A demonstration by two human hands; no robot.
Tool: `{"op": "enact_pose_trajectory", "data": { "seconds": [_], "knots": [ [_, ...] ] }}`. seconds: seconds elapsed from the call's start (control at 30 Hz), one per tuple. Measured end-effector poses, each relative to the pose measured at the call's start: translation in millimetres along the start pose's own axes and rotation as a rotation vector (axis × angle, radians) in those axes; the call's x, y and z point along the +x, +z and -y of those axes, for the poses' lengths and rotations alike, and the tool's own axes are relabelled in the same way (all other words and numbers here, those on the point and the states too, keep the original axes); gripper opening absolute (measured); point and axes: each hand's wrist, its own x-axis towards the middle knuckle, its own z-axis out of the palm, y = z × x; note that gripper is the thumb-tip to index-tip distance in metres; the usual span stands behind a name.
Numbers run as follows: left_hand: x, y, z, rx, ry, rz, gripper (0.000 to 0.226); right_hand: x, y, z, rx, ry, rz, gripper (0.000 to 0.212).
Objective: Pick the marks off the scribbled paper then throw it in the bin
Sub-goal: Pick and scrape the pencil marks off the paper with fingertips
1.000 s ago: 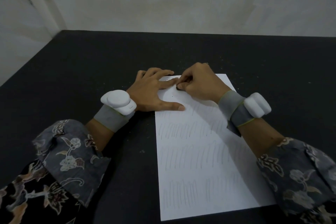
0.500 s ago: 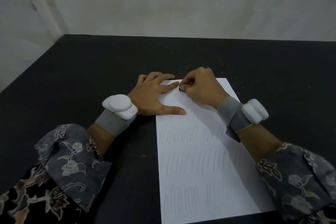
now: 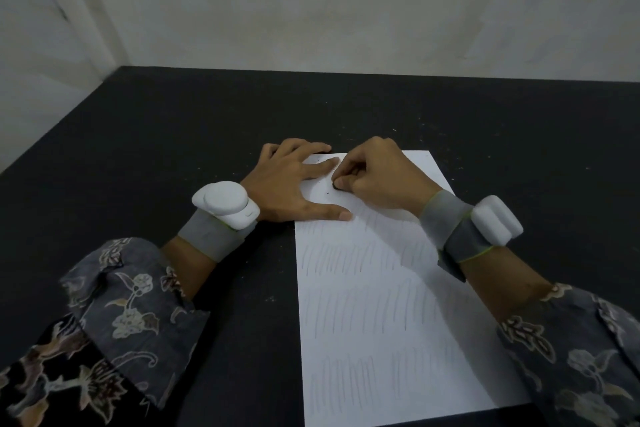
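Observation:
A white sheet of paper (image 3: 381, 305) with rows of faint pencil scribbles lies on the black table (image 3: 173, 149). My left hand (image 3: 291, 184) rests flat on the sheet's top left corner, fingers spread and straight. My right hand (image 3: 377, 177) sits curled over the top of the sheet and pinches a small dark eraser (image 3: 336, 186) against the paper. The area around the eraser looks free of scribbles. No bin is in view.
Small pale crumbs are scattered on the black table around the paper. A pale wall (image 3: 346, 10) stands right behind the table's far edge. Both wrists carry white devices on grey bands.
My right hand has slid the eraser a little toward me and down the sheet. The left hand has kept its place on the corner. The camera has tilted slightly.

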Motion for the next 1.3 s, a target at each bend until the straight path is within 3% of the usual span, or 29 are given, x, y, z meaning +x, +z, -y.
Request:
{"op": "enact_pose_trajectory", "data": {
  "seconds": [0.07,0.3,0.4,0.47,0.53,0.63,0.83,0.9,0.97,1.03,1.13,1.2,1.3],
  "knots": [
    [0.4,0.2,-0.2,0.000,0.004,0.000,0.115,-2.9,-0.5,-0.5,0.010,-0.009,0.020,0.010],
    [-1.9,-2.1,-3.7,-0.003,-0.011,0.002,0.112,8.2,3.1,-9.3,0.034,0.079,-0.159,0.014],
    [-1.3,-1.6,-2.8,-0.013,-0.010,0.002,0.111,3.4,-3.0,-10.6,0.253,0.148,-0.236,0.014],
    [-0.4,-1.2,-2.0,-0.010,-0.015,0.004,0.111,0.4,-15.2,-9.4,0.576,0.238,-0.133,0.015],
    [0.0,-0.8,-1.9,-0.002,-0.004,0.006,0.115,-3.8,-26.8,-6.4,0.884,0.329,0.127,0.019],
    [-1.0,-0.5,-1.4,-0.010,0.010,-0.004,0.114,-9.2,-30.6,-4.1,1.033,0.360,0.396,0.023],
    [-2.5,-3.0,-4.2,-0.022,-0.002,0.008,0.109,-2.0,-27.9,-7.4,1.067,0.306,0.082,0.018],
    [-2.9,-3.5,-4.5,-0.038,0.006,0.001,0.106,-3.6,-28.1,-6.5,1.125,0.303,0.143,0.020],
    [-3.4,-3.5,-4.1,-0.048,0.020,-0.017,0.102,-8.2,-29.3,-2.5,1.172,0.299,0.353,0.023],
    [-3.7,-2.7,-3.3,-0.049,0.028,-0.024,0.101,-11.3,-26.2,0.6,1.143,0.288,0.480,0.026],
    [-3.8,-1.6,-2.3,-0.053,0.013,-0.015,0.104,-6.1,-20.2,0.8,1.024,0.280,0.220,0.022],
    [-2.5,-2.0,-2.6,-0.029,-0.003,0.014,0.110,-4.6,-22.9,-2.5,0.802,0.232,0.018,0.018],
    [-1.0,-2.1,-2.3,-0.021,-0.005,0.022,0.111,-7.9,-27.5,-4.4,0.486,0.118,0.063,0.012]
  ]
}}
